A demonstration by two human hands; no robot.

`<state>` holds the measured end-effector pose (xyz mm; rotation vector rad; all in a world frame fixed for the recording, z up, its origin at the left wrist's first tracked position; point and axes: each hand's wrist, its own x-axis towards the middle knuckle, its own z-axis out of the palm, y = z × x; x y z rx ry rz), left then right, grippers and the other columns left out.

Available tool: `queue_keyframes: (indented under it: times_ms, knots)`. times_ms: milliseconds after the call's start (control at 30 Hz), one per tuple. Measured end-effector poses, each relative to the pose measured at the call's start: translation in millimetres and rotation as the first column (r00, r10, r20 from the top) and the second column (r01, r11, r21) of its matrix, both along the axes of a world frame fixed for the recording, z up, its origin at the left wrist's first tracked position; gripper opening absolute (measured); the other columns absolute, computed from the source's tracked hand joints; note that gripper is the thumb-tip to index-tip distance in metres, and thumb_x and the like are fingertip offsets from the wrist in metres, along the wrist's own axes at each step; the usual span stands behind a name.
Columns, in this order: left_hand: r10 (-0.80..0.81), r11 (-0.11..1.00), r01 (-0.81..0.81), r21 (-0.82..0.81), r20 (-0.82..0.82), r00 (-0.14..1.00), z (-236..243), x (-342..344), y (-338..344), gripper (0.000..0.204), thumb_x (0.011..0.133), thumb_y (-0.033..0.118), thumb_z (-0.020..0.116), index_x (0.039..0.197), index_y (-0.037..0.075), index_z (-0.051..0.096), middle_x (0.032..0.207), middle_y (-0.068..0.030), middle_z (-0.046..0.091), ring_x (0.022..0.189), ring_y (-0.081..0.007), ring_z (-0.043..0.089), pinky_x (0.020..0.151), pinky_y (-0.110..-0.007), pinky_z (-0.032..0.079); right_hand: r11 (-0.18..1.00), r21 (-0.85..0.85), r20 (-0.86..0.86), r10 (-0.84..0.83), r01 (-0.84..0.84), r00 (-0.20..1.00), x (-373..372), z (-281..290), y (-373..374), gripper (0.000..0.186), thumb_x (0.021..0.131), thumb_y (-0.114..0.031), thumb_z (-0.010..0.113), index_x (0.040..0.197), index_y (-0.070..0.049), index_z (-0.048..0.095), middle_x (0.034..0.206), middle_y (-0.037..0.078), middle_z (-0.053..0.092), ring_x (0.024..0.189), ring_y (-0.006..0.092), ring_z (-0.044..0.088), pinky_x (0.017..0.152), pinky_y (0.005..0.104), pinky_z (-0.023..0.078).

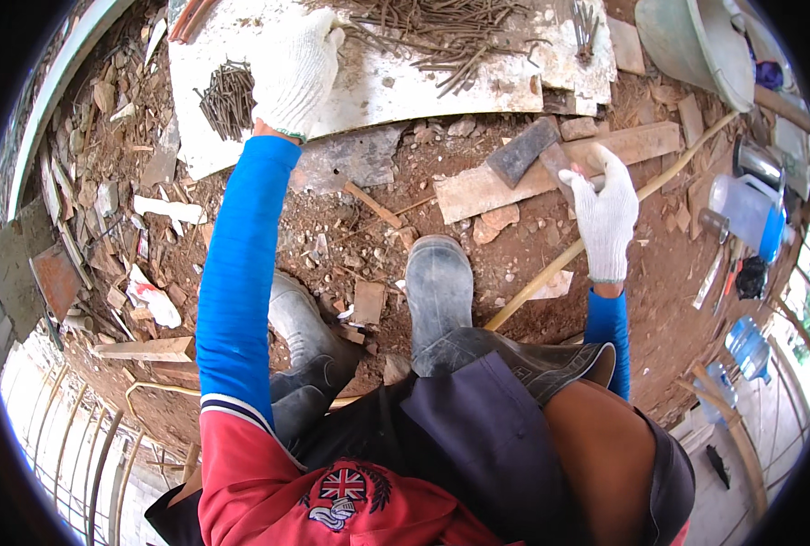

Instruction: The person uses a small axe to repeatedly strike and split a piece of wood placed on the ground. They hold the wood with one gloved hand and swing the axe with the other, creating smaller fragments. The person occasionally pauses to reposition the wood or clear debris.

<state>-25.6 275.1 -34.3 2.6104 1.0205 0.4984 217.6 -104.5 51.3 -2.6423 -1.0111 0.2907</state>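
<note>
your left hand [298, 77], in a white knitted glove, is over the white-painted board [378, 91] at the top of the view, just beside a compact heap of short dark nails [229, 100] on the board's left part. the back of the glove faces up and hides what lies under it, so i cannot tell whether those fingers are spread or pinching something. to the right of that hand, a larger tangle of rusty nails [450, 41] spreads along the board's far side, and a small bundle of nails [585, 35] sits near its right end. your right hand [605, 223], gloved the same way, is beside the hammer [521, 153], its thumb and index finger curved toward each other next to the brown handle; i cannot tell whether they pinch it. the hammer's dark, blocky head lies over a wooden plank [642, 143] on the reddish dirt, just below the board. a long bamboo pole [532, 289] slants across the ground, passing behind your right glove. your grey rubber boots [440, 282] stand near the plank among stones and wood scraps, and a clear plastic jug [737, 214] lies off to the right.
</note>
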Motion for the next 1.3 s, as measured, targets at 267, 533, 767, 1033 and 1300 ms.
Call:
queue_keyframes:
  times_ms: [267, 533, 767, 1033, 1300]
  knots:
    - [-0.026, 0.998, 0.016, 0.065, 0.157, 0.987, 35, -3, -46, 0.008, 0.103, 0.017, 0.076, 0.103, 0.009, 0.077, 0.091, -0.0150, 0.075, 0.084, -0.0336, 0.073, 0.073, -0.045, 0.056, 0.992, -0.127, 0.014, 0.024, -0.022, 1.000, -16, 12, -30, 0.072, 0.082, -0.033, 0.099, 0.139, 0.002, 0.071, 0.126, 0.022, 0.073, 0.111, 0.0417, 0.073, 0.096, 0.0502, 0.060]
    - [-0.066, 0.994, 0.088, -0.067, 0.280, 0.958, 20, 45, -65, 0.015, 0.101, 0.020, 0.082, 0.105, 0.006, 0.078, 0.096, -0.0145, 0.073, 0.093, -0.0339, 0.071, 0.082, -0.044, 0.056, 0.983, -0.180, -0.182, -0.078, 0.045, 0.980, -29, 1, -37, 0.062, 0.084, -0.035, 0.098, 0.130, -0.002, 0.072, 0.112, 0.017, 0.075, 0.104, 0.0360, 0.075, 0.090, 0.0476, 0.060]
    - [-0.196, 0.981, 0.191, 0.041, 0.220, 0.956, 38, 61, -62, 0.020, 0.096, 0.019, 0.087, 0.110, 0.005, 0.084, 0.100, -0.0173, 0.074, 0.095, -0.0359, 0.072, 0.083, -0.046, 0.057, 0.883, -0.065, -0.593, -0.409, 0.465, 0.693, -75, 16, -47, 0.035, 0.088, -0.019, 0.091, 0.104, -0.001, 0.066, 0.087, 0.000, 0.063, 0.079, 0.0101, 0.056, 0.074, 0.0296, 0.051]
    - [-0.144, 0.983, 0.165, -0.079, 0.221, 0.965, 17, 39, -99, 0.016, 0.096, 0.015, 0.087, 0.108, 0.005, 0.081, 0.100, -0.0144, 0.072, 0.094, -0.0329, 0.069, 0.081, -0.043, 0.055, 0.797, -0.109, -0.638, -0.514, 0.594, 0.573, -101, 20, -79, 0.037, 0.083, -0.015, 0.090, 0.108, 0.000, 0.068, 0.086, 0.000, 0.062, 0.081, 0.0103, 0.057, 0.075, 0.0300, 0.051]
    - [-0.012, 0.995, 0.048, -0.089, 0.362, 0.932, -5, 32, -85, 0.014, 0.097, 0.012, 0.087, 0.106, 0.003, 0.080, 0.100, -0.0133, 0.072, 0.093, -0.0294, 0.068, 0.083, -0.040, 0.055, 0.777, -0.150, -0.627, -0.553, 0.612, 0.549, -120, 18, -88, 0.042, 0.081, -0.013, 0.092, 0.113, 0.001, 0.069, 0.090, 0.002, 0.066, 0.084, 0.0125, 0.061, 0.078, 0.0301, 0.052]
